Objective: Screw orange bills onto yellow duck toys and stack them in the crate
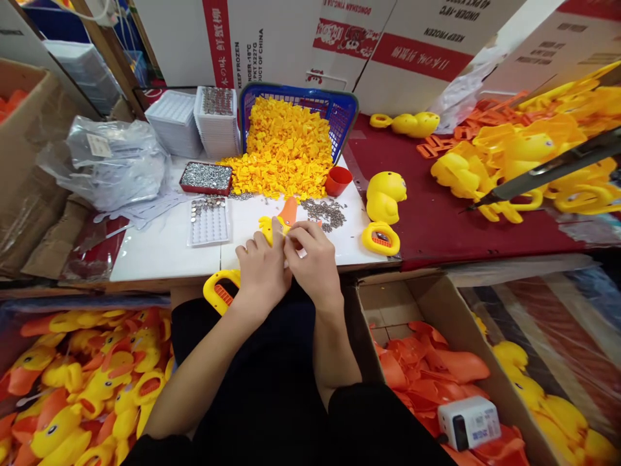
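My left hand (264, 268) is wrapped round a yellow toy duck (266, 226) at the front edge of the white board. The duck's orange beak (290, 210) points away from me, and its looped handle (213, 290) sticks out to the left below my wrist. My right hand (313, 259) has its fingertips pinched together against the duck's head; whatever lies between them is too small to make out. Just beyond are a pile of small metal parts (326, 213) and a white tray (208, 223) with small round discs in its far rows.
A blue basket (347, 107) spills small yellow parts onto the board. Beside it are a red cup (338, 181), a tin of metal pieces (206, 178) and stacked trays (216, 123). Another duck body (385, 197) stands at right. Boxes of ducks and orange parts flank my lap.
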Tool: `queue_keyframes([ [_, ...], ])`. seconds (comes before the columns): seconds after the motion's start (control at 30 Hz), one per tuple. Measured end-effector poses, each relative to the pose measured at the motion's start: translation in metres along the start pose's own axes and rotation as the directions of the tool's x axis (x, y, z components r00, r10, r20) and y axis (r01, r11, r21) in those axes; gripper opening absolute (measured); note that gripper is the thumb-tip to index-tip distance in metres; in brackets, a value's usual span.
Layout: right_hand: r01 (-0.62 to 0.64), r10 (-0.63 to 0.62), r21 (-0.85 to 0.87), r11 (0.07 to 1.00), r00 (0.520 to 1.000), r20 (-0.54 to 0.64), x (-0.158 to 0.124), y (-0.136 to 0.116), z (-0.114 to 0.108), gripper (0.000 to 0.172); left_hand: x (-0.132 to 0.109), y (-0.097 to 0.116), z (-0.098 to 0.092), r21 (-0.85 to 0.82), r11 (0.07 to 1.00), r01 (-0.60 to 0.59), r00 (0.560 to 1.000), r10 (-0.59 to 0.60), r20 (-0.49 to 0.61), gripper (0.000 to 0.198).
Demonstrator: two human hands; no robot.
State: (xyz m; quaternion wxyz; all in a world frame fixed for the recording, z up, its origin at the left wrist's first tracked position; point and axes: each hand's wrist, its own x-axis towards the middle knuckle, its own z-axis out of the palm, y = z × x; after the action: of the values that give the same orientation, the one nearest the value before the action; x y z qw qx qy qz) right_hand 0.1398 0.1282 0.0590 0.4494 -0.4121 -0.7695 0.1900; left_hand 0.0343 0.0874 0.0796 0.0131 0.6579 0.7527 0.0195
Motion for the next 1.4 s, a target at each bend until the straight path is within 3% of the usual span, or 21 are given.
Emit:
queue_keyframes([
  [0.1, -0.022, 0.030, 0.112, 0.993, 0.997, -0.072, -0.001, 0.007, 0.002, 0.013, -0.005, -0.014, -0.005, -0.101, 0.990, -0.102, 0.988, 0.113, 0.107, 0.092],
  [0.2, -0.085, 0.121, 0.248, 0.965, 0.984, -0.133, -0.002, 0.015, 0.008, 0.006, -0.010, -0.026, -0.004, -0.183, 0.973, -0.143, 0.974, 0.171, 0.148, 0.096],
  [0.33, -0.085, 0.137, 0.304, 0.949, 0.979, -0.153, -0.006, 0.017, 0.011, 0.005, -0.014, -0.029, 0.005, -0.171, 0.971, -0.167, 0.980, 0.183, 0.081, 0.093],
  [0.57, -0.016, 0.050, 0.224, 0.974, 0.988, -0.143, -0.016, 0.016, 0.002, 0.011, -0.021, -0.021, 0.014, -0.131, 0.976, -0.175, 0.984, 0.178, 0.014, 0.095],
  [0.77, 0.102, -0.059, 0.183, 0.978, 0.973, -0.225, -0.018, 0.028, 0.011, 0.013, -0.027, -0.016, 0.020, -0.165, 0.976, -0.141, 0.990, 0.135, -0.049, 0.096],
  [1.0, -0.010, 0.075, 0.346, 0.938, 0.982, -0.173, -0.020, 0.027, 0.011, 0.007, -0.028, -0.016, 0.024, -0.188, 0.975, -0.119, 0.992, 0.109, -0.063, 0.099],
  [1.2, 0.048, 0.008, 0.240, 0.970, 0.974, -0.225, -0.020, 0.026, 0.012, 0.014, -0.032, -0.015, 0.026, -0.275, 0.953, -0.125, 0.991, 0.107, -0.079, 0.097],
  [1.3, 0.053, -0.003, 0.225, 0.973, 0.975, -0.220, -0.020, 0.027, 0.013, 0.013, -0.033, -0.028, 0.027, -0.476, 0.868, -0.142, 0.990, 0.121, -0.075, 0.093],
  [1.4, 0.045, 0.005, 0.235, 0.971, 0.978, -0.208, -0.020, 0.028, 0.014, 0.013, -0.025, -0.052, 0.029, -0.814, 0.577, -0.064, 0.998, 0.048, -0.044, 0.069],
])
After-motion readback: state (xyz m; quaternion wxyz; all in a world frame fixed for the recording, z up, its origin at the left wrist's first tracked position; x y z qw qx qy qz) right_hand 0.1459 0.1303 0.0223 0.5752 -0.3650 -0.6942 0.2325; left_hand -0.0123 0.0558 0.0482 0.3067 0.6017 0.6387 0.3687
